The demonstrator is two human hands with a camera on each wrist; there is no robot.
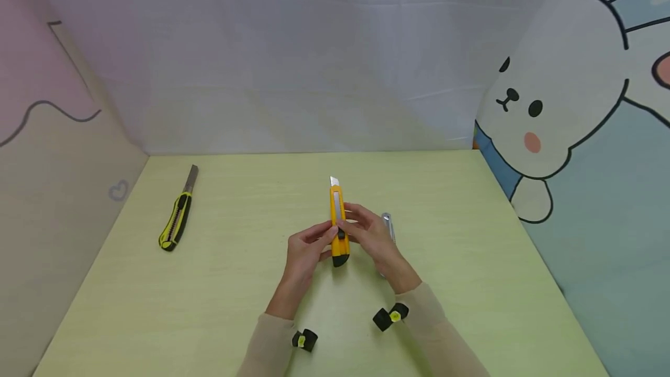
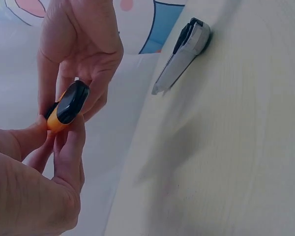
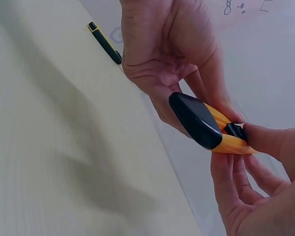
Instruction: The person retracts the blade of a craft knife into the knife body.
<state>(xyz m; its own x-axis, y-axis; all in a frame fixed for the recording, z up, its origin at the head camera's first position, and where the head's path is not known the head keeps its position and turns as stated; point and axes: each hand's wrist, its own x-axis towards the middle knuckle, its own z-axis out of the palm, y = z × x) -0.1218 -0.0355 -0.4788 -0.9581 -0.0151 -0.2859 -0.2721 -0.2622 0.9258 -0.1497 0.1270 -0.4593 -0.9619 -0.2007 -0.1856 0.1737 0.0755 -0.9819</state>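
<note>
You held the orange utility knife (image 1: pixel 338 223) up off the tabletop (image 1: pixel 251 284) with both hands, blade end pointing away from you and a short tip of blade showing past the nose. Your left hand (image 1: pixel 306 249) pinched the body from its side, thumb and fingers (image 2: pixel 71 147) curled round the lower half near the black end cap. Your right hand (image 1: pixel 369 231) gripped it from the other side, and in the right wrist view your thumb sat just against the small black slider on the knife's back. Neither hand was slack; both had hold of the same tool.

By my reading, you were in the step of working the slider, with the blade only slightly out. The next move would have called for a steady hold from the left hand while the right thumb pushed the slider along its track, keeping every fingertip behind the nose and clear of the edge. A slip of the thumb toward the front would have been the risk.

A grey utility knife (image 1: pixel 388 227) lay on the tabletop just beyond your right hand, partly hidden by it. A yellow-and-black utility knife (image 1: pixel 178 214) lay well apart on the far left, its blade extended.
</note>
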